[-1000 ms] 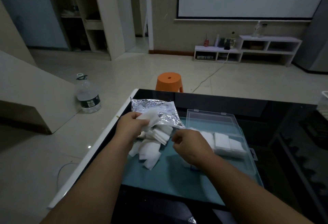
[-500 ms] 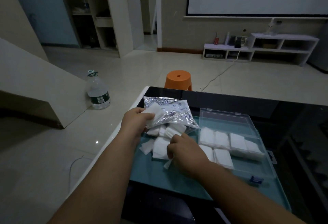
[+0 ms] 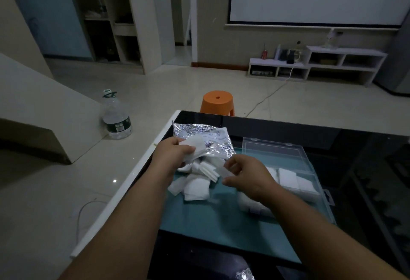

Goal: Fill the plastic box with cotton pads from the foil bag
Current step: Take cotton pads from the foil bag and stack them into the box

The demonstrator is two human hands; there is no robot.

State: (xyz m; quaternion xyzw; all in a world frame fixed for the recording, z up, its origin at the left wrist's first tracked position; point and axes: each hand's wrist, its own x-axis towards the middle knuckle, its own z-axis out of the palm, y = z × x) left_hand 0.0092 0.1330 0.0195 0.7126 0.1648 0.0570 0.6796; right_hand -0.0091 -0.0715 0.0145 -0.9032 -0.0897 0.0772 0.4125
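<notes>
Both forearms enter from the bottom edge and converge at frame centre over the teal mat [image 3: 221, 224].

Left hand [image 3: 170, 155]: centre-left, back of hand up, fingers and thumb curled round a handful of pads [image 3: 193, 146], held right against the near edge of the foil bag [image 3: 206, 135].

Right hand [image 3: 246, 175]: just right of centre, knuckles toward camera, fingers curled in. Looks to be pinching a single pad [image 3: 224, 168] at the fingertips. Blurred there, so the grip is not crisp.

The foil bag lies crumpled on the black table [image 3: 288, 128], above and between the two hands, touching the left one.

Loose pads [image 3: 195, 187] are heaped on the mat directly below the bag, between the hands and slightly nearer the left wrist.

Plastic box [image 3: 310, 168]: clear, lid open, right of centre, just beyond the right hand. Rows of boxed pads [image 3: 290, 178] sit inside, partly hidden by the right wrist.

Orange stool [image 3: 217, 101] stands past the table's far edge. Water bottle [image 3: 116, 117] is on the floor at left.
</notes>
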